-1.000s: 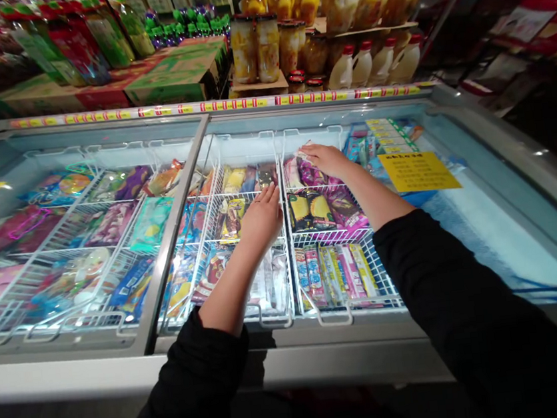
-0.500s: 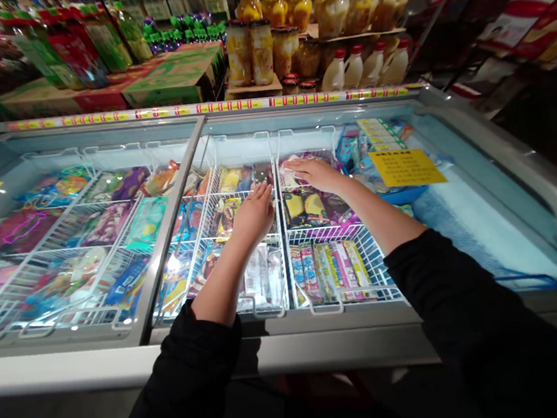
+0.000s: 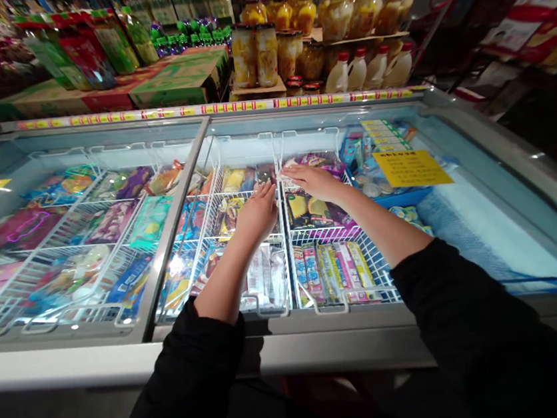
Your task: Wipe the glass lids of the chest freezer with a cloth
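Observation:
My left hand (image 3: pixel 259 212) and my right hand (image 3: pixel 312 181) reach over the middle of a chest freezer (image 3: pixel 343 339) with a sliding glass top. Both have fingers stretched out, palms down, and hold nothing. Whether they rest on the glass or hover just over it I cannot tell. Beneath them are white wire baskets of packaged frozen treats. Under my right hand is a pack with dark and yellow print (image 3: pixel 303 207). Nearer me lies a row of slim, colourful wrapped sticks (image 3: pixel 335 266). Pale silvery packs (image 3: pixel 264 271) are below my left forearm.
A metal frame bar (image 3: pixel 172 224) crosses the glass left of my arms. On the right are a yellow sign (image 3: pixel 413 168) and a curved grey end rail (image 3: pixel 547 185). Behind the freezer stand jars of fruit (image 3: pixel 268 52), white jugs (image 3: pixel 357 69) and bottles (image 3: pixel 84 53) on cartons.
The view has shifted slightly, so the freezer sits a little further right in the picture. My right hand has slid a little left, toward my left hand. Both stay flat.

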`<action>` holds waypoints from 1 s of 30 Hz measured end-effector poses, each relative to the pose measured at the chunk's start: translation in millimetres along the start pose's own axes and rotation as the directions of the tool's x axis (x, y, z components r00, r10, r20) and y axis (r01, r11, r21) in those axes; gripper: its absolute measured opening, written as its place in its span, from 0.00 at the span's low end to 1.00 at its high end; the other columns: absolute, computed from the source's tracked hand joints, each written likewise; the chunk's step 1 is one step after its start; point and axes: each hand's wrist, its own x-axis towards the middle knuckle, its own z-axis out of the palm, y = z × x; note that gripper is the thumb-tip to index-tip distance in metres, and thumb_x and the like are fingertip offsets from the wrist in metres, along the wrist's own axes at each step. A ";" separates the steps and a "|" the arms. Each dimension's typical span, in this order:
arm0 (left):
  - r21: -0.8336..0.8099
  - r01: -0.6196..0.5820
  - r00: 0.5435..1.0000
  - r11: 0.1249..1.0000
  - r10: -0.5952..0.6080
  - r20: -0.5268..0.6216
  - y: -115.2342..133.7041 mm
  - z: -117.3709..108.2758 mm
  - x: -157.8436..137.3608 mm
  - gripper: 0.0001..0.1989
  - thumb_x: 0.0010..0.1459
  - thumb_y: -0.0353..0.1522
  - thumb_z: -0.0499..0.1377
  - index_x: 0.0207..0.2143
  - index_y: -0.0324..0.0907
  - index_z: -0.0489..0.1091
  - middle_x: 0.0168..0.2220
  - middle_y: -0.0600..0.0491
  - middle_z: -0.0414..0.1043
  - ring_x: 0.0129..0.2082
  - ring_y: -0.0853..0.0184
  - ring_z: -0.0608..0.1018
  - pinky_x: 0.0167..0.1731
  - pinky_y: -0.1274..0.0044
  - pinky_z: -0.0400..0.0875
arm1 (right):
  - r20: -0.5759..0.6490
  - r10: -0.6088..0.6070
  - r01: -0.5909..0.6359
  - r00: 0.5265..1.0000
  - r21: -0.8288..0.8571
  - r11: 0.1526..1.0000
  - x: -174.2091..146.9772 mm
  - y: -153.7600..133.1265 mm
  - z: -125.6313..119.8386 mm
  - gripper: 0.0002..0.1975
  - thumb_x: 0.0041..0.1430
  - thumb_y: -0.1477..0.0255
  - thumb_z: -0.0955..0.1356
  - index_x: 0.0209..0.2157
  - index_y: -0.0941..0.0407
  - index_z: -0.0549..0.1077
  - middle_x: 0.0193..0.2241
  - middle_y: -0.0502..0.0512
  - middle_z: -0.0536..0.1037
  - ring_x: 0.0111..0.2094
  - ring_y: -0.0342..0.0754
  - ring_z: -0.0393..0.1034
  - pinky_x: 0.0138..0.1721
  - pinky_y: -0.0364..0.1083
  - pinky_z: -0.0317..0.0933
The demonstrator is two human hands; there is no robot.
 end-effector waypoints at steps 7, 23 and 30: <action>0.004 -0.006 1.000 1.000 0.006 0.004 0.3 -1.7 -0.2 0.28 0.73 0.26 0.47 0.72 0.34 0.61 0.74 0.42 0.58 0.74 0.60 0.62 0.73 0.67 0.58 | -0.077 0.174 -0.176 0.982 -0.014 0.984 -19.8 41.0 -27.0 0.24 0.71 0.76 0.64 0.65 0.49 0.74 0.67 0.52 0.72 0.71 0.54 0.62 0.74 0.59 0.53; -0.003 -0.006 1.000 1.000 0.006 0.026 -3.4 0.8 0.6 0.29 0.72 0.26 0.48 0.73 0.36 0.60 0.75 0.44 0.56 0.75 0.60 0.60 0.74 0.67 0.56 | 0.030 0.043 -0.045 0.999 0.078 0.996 -44.1 4.0 -14.9 0.25 0.71 0.76 0.65 0.65 0.42 0.73 0.68 0.46 0.71 0.73 0.53 0.58 0.75 0.63 0.51; -0.015 -0.002 1.000 1.000 0.002 0.029 -4.1 -0.3 1.1 0.29 0.72 0.26 0.47 0.73 0.35 0.60 0.75 0.45 0.56 0.75 0.60 0.59 0.74 0.67 0.55 | -0.124 0.190 -0.190 0.974 0.010 0.982 2.0 9.5 -8.6 0.25 0.70 0.79 0.64 0.65 0.54 0.74 0.67 0.55 0.72 0.71 0.54 0.62 0.75 0.59 0.52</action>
